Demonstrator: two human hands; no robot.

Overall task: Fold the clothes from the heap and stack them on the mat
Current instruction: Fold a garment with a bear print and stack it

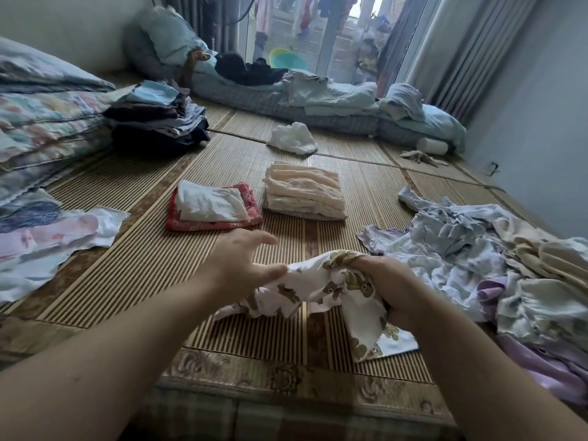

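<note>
– Right hand [391, 288], state?
– Fingers curled, gripping bunched bear-print cloth [334, 288] low over mat [143, 249], just left of heap [477, 249].
– Left hand [241, 265]?
– Fingers straight, thumb touching cloth edge. Red-and-white stack [213, 208] and cream stack [305, 195] lie folded farther out on mat.

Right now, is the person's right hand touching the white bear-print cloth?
Touching. The head view shows the right hand with its fingers curled round a bunched part of the white bear-print cloth, and fabric spills out above and below the grip.
</note>
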